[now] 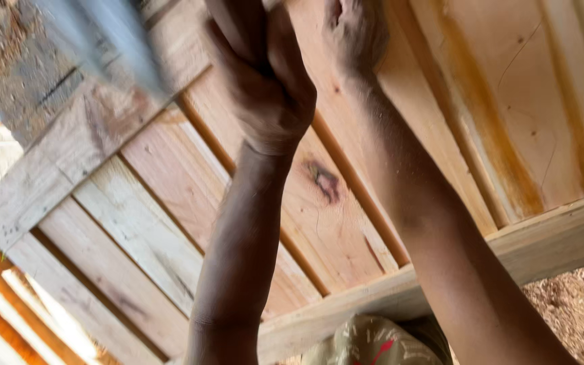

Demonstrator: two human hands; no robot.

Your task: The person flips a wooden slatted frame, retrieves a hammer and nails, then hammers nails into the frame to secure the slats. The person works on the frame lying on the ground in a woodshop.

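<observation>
My left hand point(268, 94) is closed around a brownish tool handle point(238, 20) that runs out of the top of the frame. A blurred grey tool part point(106, 40) stretches up-left from it; its kind is unclear. My right hand point(356, 34) rests on the wooden slatted panel point(157, 182) just right of the left hand. Its fingers are cut off by the top edge. The panel is made of pale and reddish planks with a dark knot point(324, 179), framed by a thicker board point(549, 236) along its lower edge.
Sawdust and wood chips point(579, 311) cover the ground at the lower right. A rough grey wall point(15, 74) shows at the upper left behind the panel. A patterned garment point(373, 341) appears at the bottom between my arms.
</observation>
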